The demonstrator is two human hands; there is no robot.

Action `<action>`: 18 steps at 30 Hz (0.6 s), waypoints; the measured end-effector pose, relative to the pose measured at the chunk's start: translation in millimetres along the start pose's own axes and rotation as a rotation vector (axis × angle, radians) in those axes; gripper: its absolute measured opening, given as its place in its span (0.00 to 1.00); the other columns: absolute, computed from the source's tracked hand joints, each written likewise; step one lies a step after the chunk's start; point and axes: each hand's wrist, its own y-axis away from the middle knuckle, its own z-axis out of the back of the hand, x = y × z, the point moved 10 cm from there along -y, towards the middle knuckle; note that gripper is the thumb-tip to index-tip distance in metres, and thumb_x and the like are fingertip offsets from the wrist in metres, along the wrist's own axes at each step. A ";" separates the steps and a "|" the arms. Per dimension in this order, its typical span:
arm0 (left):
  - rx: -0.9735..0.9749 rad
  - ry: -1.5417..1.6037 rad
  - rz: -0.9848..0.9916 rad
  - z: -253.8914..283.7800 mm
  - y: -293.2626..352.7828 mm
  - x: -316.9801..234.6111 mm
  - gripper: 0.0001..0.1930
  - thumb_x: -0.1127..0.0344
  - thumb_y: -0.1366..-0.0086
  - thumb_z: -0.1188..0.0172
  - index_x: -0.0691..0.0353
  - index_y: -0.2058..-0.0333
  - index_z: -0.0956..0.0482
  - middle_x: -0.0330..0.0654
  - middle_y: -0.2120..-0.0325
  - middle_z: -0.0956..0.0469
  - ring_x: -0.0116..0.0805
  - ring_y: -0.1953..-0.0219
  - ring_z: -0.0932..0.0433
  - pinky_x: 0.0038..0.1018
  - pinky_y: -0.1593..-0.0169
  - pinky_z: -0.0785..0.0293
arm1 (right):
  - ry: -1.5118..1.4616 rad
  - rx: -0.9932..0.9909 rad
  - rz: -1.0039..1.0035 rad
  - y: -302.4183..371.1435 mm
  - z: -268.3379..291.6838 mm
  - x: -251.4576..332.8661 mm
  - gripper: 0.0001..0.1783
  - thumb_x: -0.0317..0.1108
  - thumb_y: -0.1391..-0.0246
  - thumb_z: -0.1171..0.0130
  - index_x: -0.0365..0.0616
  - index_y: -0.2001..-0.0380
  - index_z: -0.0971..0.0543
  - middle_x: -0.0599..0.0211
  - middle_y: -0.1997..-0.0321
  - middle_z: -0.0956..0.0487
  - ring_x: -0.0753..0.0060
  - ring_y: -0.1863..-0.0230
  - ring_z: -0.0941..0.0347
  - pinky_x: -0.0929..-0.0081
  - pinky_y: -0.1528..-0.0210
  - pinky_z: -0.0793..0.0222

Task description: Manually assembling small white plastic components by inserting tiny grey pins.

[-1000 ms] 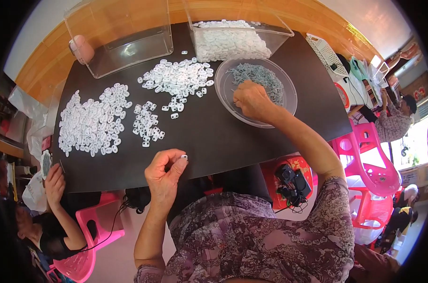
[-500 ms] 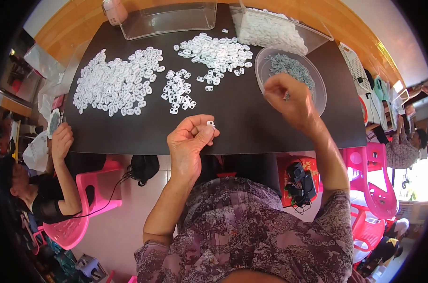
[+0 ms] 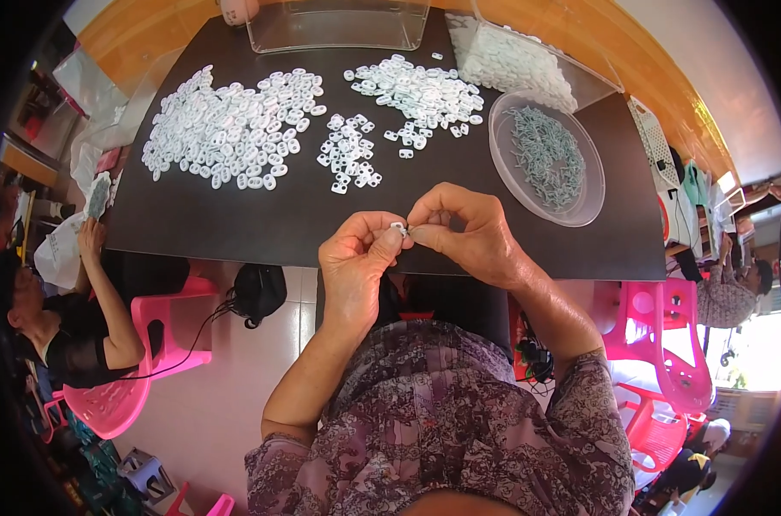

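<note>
Just above the table's near edge, my left hand (image 3: 353, 258) pinches a small white plastic piece with holes (image 3: 397, 226) between thumb and fingers. My right hand (image 3: 476, 236) meets it from the right, thumb and forefinger closed against the piece's side. Whatever lies in that right pinch is too small to make out. Beyond my right hand stands a round clear plastic bowl (image 3: 590, 191) of thin grey-green screws (image 3: 545, 155). A small heap of white pieces (image 3: 347, 153) lies ahead of my left hand, with larger heaps to the left (image 3: 227, 133) and behind (image 3: 421, 90).
At the back of the dark table (image 3: 279, 219) are an open clear bin (image 3: 339, 43) and another bin full of white pieces (image 3: 519, 64). A person (image 3: 72, 318) sits at the left by a pink chair (image 3: 119, 400). More pink chairs (image 3: 670, 344) stand at the right.
My right hand has left the bowl of screws and come left to the white piece in my left hand. The view has shifted slightly; the left hand keeps its pinch.
</note>
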 end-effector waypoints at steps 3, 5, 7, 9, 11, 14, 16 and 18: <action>-0.002 -0.014 -0.014 2.3 1.8 -1.3 0.06 0.72 0.39 0.43 0.68 0.65 0.24 0.39 0.73 0.22 0.20 0.71 0.26 0.15 0.67 0.34 | 0.012 0.013 -0.011 -1.6 -4.4 0.4 0.04 0.24 0.52 0.41 0.38 0.70 0.24 0.77 0.75 0.26 0.89 0.74 0.36 0.85 0.70 0.39; 0.004 0.022 -0.025 2.5 2.6 -2.6 0.06 0.72 0.38 0.43 0.68 0.65 0.25 0.39 0.72 0.23 0.20 0.69 0.27 0.15 0.64 0.32 | -0.029 0.004 -0.034 -2.2 -5.7 -2.6 0.04 0.25 0.52 0.41 0.38 0.70 0.24 0.76 0.74 0.25 0.89 0.73 0.35 0.85 0.69 0.38; -0.001 0.022 -0.019 4.2 3.8 -2.0 0.06 0.73 0.38 0.44 0.69 0.64 0.25 0.39 0.72 0.23 0.21 0.69 0.27 0.15 0.63 0.32 | -0.015 0.003 -0.032 -2.7 -6.3 -1.0 0.04 0.25 0.52 0.41 0.38 0.70 0.24 0.75 0.74 0.25 0.89 0.72 0.35 0.85 0.68 0.38; -0.006 0.022 -0.012 5.9 4.2 -0.9 0.06 0.73 0.38 0.44 0.69 0.64 0.25 0.39 0.72 0.23 0.21 0.69 0.27 0.16 0.61 0.31 | -0.001 0.002 -0.030 -3.3 -7.2 -0.6 0.04 0.25 0.51 0.41 0.38 0.70 0.24 0.75 0.74 0.25 0.89 0.72 0.34 0.85 0.68 0.37; -0.001 0.017 -0.029 6.2 3.7 -1.0 0.06 0.73 0.38 0.44 0.69 0.64 0.25 0.39 0.72 0.24 0.21 0.69 0.27 0.16 0.60 0.31 | -0.030 0.006 -0.035 -3.5 -8.8 -2.4 0.04 0.25 0.52 0.41 0.38 0.70 0.24 0.75 0.74 0.25 0.88 0.72 0.34 0.85 0.67 0.37; 0.001 0.001 -0.040 6.4 4.3 -1.8 0.06 0.73 0.38 0.44 0.69 0.64 0.25 0.39 0.72 0.24 0.21 0.69 0.27 0.16 0.60 0.31 | 0.024 0.000 -0.020 -3.8 -8.8 0.4 0.04 0.25 0.52 0.40 0.38 0.71 0.24 0.76 0.74 0.25 0.88 0.72 0.34 0.85 0.67 0.37; -0.008 -0.013 -0.049 7.2 4.2 -1.4 0.06 0.73 0.38 0.44 0.69 0.64 0.26 0.38 0.72 0.24 0.21 0.69 0.27 0.16 0.60 0.31 | 0.009 -0.002 -0.018 -4.4 -10.1 -1.2 0.04 0.25 0.52 0.40 0.38 0.71 0.24 0.76 0.74 0.25 0.89 0.72 0.34 0.85 0.68 0.37; -0.018 -0.027 -0.059 8.3 4.2 -1.9 0.05 0.73 0.38 0.44 0.69 0.64 0.26 0.38 0.72 0.24 0.20 0.69 0.27 0.16 0.60 0.31 | -0.006 -0.004 -0.015 -4.9 -11.1 -0.6 0.04 0.25 0.52 0.40 0.38 0.71 0.24 0.76 0.74 0.25 0.89 0.72 0.34 0.85 0.68 0.37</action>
